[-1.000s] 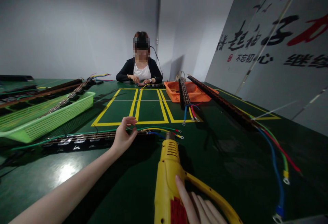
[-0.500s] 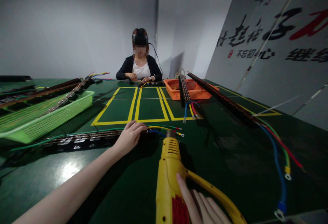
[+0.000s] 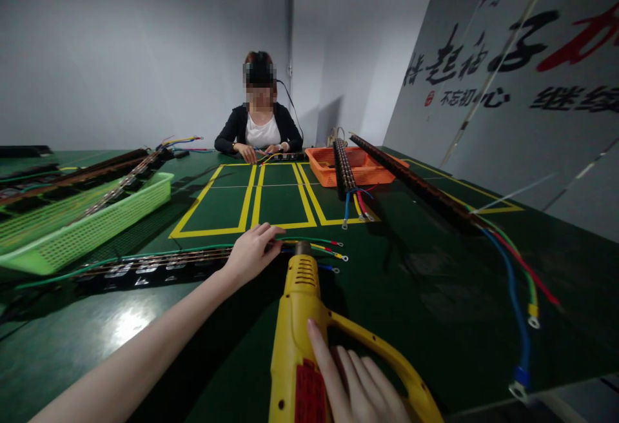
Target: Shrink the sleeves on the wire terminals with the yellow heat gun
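Note:
My right hand (image 3: 351,371) is wrapped round the grip of a yellow heat gun (image 3: 296,313), index finger along its side. The gun's metal nozzle (image 3: 303,247) points away from me, at the wires beside my left hand. My left hand (image 3: 254,249) is curled over the right end of a long black strip assembly (image 3: 159,268), gripping the wires there; its fingertips are partly hidden. From under it green, yellow and blue wires (image 3: 322,245) come out to the right, tipped with ring terminals (image 3: 344,258).
A green basket (image 3: 111,216) holding similar strips stands left. An orange basket (image 3: 377,177) is at the back, a strip (image 3: 343,168) leaning on it. Another long strip (image 3: 416,181) with wires (image 3: 517,294) lies right. A co-worker (image 3: 261,129) sits opposite, handling wires.
The heat gun and my right hand have moved left, bringing the nozzle nearer my left hand. My left hand has shifted slightly right along the wires. The blue terminal shows now.

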`<state>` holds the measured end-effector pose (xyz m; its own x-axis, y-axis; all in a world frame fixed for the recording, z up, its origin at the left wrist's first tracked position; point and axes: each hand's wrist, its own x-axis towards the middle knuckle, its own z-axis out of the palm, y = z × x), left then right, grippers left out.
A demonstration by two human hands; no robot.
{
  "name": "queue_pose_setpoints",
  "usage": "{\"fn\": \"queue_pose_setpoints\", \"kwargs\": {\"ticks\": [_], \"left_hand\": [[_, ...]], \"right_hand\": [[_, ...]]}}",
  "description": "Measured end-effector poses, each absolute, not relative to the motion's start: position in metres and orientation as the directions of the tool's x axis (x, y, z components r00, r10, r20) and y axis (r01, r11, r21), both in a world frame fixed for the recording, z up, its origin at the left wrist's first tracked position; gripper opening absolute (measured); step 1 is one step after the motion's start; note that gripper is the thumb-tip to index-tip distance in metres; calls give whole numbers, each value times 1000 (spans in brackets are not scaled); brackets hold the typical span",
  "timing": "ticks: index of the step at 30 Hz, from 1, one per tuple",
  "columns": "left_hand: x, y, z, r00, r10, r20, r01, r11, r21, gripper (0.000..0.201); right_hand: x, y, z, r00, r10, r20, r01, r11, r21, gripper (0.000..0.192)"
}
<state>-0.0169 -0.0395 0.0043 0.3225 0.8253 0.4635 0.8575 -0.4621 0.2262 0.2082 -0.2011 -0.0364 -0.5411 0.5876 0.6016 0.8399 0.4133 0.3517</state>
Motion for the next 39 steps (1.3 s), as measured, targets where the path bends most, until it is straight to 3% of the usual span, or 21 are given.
{"fn": "queue_pose_setpoints", "kwargs": {"ticks": [4, 9, 16, 23, 30, 39], "left_hand": [[-15, -30, 4, 367, 849, 381, 822, -488, 294, 22], [-13, -21, 3, 314, 906, 283, 803, -412, 430, 15], [-14, -19, -11, 118, 906, 406, 688, -369, 625, 26], [-13, -22, -5, 152, 907, 393, 639, -394, 660, 25], [-16, -27, 6, 182, 915, 361, 585, -396, 708, 40], [-19, -24, 3, 252, 882, 399, 600, -466, 651, 27]], "right_hand": [[209, -202, -27, -596, 593, 541, 803, 435, 406, 64], [208, -199, -29, -573, 548, 609, 817, 445, 367, 62], [200, -198, -39, -442, 546, 711, 879, 421, 222, 63], [182, -198, -36, -447, 507, 737, 867, 448, 218, 60], [181, -193, -20, -537, 549, 640, 818, 522, 239, 58], [198, -193, -12, -514, 584, 628, 821, 548, 162, 64]]}}
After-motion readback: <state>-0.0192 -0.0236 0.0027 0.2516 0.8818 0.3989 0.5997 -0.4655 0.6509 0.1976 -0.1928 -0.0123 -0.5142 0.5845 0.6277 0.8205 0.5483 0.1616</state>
